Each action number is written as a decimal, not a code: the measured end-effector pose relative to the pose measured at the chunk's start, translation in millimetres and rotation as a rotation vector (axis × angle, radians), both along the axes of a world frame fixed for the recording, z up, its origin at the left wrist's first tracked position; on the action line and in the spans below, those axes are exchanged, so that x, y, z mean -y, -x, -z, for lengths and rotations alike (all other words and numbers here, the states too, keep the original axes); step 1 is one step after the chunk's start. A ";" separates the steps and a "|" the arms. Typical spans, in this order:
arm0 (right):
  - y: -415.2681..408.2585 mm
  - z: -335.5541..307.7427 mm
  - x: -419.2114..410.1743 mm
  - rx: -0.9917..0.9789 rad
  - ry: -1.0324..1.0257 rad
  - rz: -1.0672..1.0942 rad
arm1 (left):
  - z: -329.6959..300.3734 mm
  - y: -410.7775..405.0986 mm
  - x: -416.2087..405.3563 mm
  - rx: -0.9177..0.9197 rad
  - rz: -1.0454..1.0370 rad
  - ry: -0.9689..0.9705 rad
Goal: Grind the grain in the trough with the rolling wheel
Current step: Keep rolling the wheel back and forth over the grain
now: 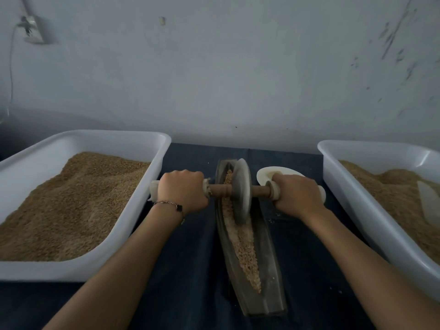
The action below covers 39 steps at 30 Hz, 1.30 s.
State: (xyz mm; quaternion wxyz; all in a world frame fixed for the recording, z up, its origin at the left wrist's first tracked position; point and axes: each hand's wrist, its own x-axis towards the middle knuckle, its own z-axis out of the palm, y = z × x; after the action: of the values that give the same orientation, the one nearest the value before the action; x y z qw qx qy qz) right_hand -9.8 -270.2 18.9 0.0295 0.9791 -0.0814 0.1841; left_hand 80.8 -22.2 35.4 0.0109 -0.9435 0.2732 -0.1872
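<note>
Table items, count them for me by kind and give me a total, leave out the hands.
White tubs of grain: 2, left tub and right tub
Grinding trough: 1
Rolling wheel: 1
White dish: 1
Scoop lying in the right tub: 1
Total: 6

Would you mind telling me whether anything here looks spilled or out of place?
A few stray grains lie on the dark cloth right of the trough. Otherwise nothing stands out.
</note>
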 end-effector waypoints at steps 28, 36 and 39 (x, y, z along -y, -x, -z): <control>-29.2 -27.4 13.7 -0.222 0.017 0.012 | -3.6 -24.2 3.7 -0.111 -0.067 0.057; 31.2 -9.3 -4.4 -0.077 0.041 0.032 | 2.2 37.7 -14.7 0.060 0.025 0.046; 79.1 -2.8 -15.8 0.007 0.149 -0.004 | 7.7 76.5 -33.6 0.176 0.195 0.163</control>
State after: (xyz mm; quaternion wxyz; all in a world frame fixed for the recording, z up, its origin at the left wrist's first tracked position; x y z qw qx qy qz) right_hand -88.9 -254.4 21.7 0.1019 0.9736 -0.0657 0.1932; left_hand 4.4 11.4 27.6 -0.0602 -0.8902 0.3454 -0.2908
